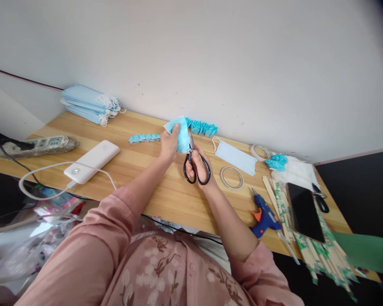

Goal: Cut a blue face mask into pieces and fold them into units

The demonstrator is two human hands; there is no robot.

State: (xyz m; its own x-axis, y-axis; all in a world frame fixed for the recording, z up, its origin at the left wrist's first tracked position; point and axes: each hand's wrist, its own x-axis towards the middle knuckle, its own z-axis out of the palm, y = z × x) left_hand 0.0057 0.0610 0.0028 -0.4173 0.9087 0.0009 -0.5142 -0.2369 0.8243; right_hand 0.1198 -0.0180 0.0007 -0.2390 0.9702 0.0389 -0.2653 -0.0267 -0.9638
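Note:
My left hand pinches a folded piece of light blue face mask fabric, thumb on top. In my right hand is a pair of black-handled scissors, fingers through the loops. Their blades meet the right lower edge of the blue fabric; whether they are cutting into it I cannot tell. Behind the hands lies a row of gathered blue fabric pieces. To the left of my left hand lies a strip of small blue folded pieces. A whole blue face mask lies flat to the right.
A stack of face masks stands back left, near a white power bank with cable and a power strip. Rightward are tape rolls, a blue glue gun, wrapped chopsticks, a phone and a blue fabric bundle.

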